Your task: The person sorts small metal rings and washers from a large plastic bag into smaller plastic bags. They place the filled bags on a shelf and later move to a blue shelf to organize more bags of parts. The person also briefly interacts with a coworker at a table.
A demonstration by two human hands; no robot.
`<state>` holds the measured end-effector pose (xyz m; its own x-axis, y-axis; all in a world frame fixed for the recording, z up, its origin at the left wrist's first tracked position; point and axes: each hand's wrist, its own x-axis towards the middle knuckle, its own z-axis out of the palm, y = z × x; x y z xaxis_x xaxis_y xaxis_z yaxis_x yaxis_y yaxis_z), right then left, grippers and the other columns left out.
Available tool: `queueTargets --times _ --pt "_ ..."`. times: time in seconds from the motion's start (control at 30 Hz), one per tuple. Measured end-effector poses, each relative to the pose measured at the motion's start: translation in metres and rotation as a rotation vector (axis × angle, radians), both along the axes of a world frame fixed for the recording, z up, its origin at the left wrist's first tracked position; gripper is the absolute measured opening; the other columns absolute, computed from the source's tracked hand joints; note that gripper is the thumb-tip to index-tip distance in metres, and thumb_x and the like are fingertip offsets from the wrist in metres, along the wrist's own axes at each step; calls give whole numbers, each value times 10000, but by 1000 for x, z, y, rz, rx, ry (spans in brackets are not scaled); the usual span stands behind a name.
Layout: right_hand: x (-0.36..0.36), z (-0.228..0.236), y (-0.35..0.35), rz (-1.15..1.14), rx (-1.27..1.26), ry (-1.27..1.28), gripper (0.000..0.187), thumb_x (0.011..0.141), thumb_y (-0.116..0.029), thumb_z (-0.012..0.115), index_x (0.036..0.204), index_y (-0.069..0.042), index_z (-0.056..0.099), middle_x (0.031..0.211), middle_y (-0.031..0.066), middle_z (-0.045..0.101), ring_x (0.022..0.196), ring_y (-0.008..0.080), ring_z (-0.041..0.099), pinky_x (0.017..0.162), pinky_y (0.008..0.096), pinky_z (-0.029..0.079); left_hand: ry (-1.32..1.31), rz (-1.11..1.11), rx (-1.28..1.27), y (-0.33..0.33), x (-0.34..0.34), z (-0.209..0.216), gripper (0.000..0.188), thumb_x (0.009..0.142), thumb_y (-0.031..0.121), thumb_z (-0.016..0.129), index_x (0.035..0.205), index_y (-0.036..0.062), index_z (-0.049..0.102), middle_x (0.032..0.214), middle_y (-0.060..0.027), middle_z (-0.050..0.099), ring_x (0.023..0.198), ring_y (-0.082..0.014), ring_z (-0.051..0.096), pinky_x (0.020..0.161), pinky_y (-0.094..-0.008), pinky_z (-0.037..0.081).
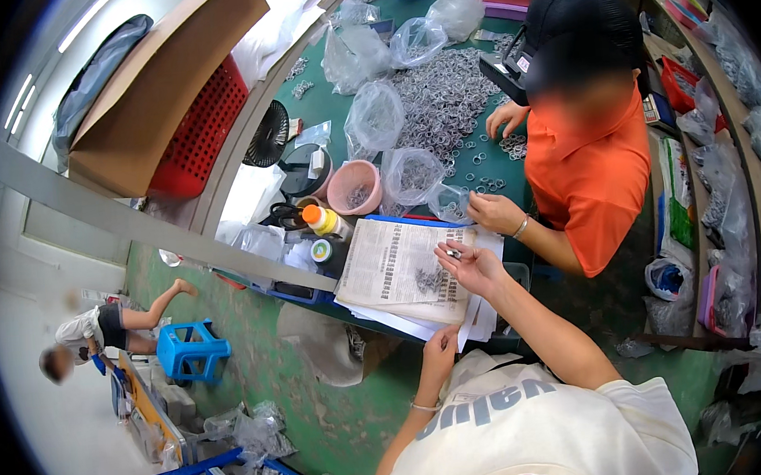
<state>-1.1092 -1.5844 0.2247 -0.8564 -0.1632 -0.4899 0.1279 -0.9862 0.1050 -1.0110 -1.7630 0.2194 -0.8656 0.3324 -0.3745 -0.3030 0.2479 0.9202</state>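
My right hand (469, 265) is raised palm-up over a printed newspaper sheet (396, 267) and holds a few small metal parts (454, 253) at its fingers. A little heap of the same grey parts (431, 279) lies on the sheet just left of that hand. My left hand (442, 346), with a thin bracelet at the wrist, curls on the near edge of the paper stack (457, 322) under the newspaper. Both forearms rise from my white shirt at the bottom.
A co-worker in an orange shirt (592, 165) sorts metal rings (441, 92) heaped on the green table (498, 154) among several clear bags (411, 175). A pink bowl (355, 186), orange-capped bottle (322, 219) and small fan (265, 132) stand left. A blue stool (192, 349) sits on the floor.
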Motion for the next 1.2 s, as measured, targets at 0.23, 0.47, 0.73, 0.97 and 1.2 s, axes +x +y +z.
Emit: queueTargets --times 0.23,0.47,0.73,0.97,1.2 --pt "12 -27 -4 145 485 -29 421 769 149 335 1181 66 355 1150 189 435 1146 322 433 930 326 418 60 -1 42 -3 2 -8 210 850 117 513 1000 -15 577 585 19 491 439 -26 397 388 -174 307" --pt "15 -35 6 190 496 35 344 811 122 374 1149 61 386 1093 179 489 1056 272 526 832 267 498 51 -2 42 -3 1 -12 199 847 112 516 986 -18 576 584 17 493 437 -27 400 388 -171 311" --pt "13 -55 17 221 357 117 303 860 -15 427 1157 43 410 1160 188 474 1080 291 506 872 311 479 46 1 53 -3 0 -8 204 847 111 518 996 -17 571 578 16 487 437 -29 400 387 -173 312" --pt "17 -56 16 158 258 301 388 900 -247 421 1184 17 411 1178 173 474 1105 297 471 941 380 406 43 -7 34 -5 1 -6 214 849 119 518 1007 -16 568 582 16 483 446 -28 404 390 -173 315" --pt "19 -47 16 186 166 258 350 887 -260 437 1168 -50 443 1157 104 505 1045 227 512 891 374 433 15 18 62 -5 3 -6 217 852 123 513 1011 -14 568 591 15 483 451 -27 402 392 -172 312"
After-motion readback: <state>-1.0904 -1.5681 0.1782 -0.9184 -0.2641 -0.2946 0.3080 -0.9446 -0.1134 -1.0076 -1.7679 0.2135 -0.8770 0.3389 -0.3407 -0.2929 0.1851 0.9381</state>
